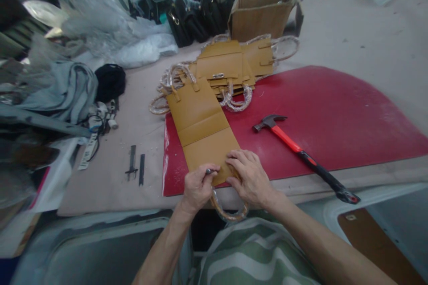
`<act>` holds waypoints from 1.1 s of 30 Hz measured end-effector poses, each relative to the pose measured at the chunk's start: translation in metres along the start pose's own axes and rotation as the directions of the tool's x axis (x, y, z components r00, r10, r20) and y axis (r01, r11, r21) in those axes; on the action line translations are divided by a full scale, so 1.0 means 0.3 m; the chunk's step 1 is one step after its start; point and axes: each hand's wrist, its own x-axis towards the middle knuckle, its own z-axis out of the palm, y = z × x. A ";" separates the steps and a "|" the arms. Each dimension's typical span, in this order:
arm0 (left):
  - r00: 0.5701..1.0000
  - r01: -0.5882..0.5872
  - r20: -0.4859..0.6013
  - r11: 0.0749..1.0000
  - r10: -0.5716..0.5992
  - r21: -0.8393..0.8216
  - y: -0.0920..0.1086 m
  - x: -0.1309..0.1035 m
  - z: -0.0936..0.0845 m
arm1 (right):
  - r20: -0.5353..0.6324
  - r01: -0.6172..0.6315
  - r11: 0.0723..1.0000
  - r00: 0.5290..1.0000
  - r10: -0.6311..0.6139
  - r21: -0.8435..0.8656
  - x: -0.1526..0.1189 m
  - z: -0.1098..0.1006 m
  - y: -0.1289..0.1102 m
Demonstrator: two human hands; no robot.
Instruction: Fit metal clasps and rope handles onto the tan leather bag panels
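Observation:
A long tan leather panel (203, 120) lies over the left part of the red mat (310, 111), with a plastic-wrapped ring handle (230, 216) hanging past the table edge at its near end. My left hand (199, 185) is closed on a small dark pen-like tool (209, 171) near the panel's lower edge. My right hand (249, 176) rests on the panel's lower right corner, fingers bent over the material by the handle's base. To the right, a claw hammer (301, 151) with a red and black grip lies on the mat.
Stacked tan pieces (224, 64) with wrapped handles lie beyond the panel. A cardboard box (264, 11), black bags (190, 20) and a person's hands are farther back. Two narrow dark tools (141, 169) lie left of the mat. Plastic wrap (147, 49) and cloth fill the left side.

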 end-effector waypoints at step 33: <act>0.996 0.092 -0.027 0.992 -0.090 0.085 0.007 0.006 0.068 | 0.264 -0.621 0.540 0.759 0.595 0.568 -0.021 -0.390 -0.105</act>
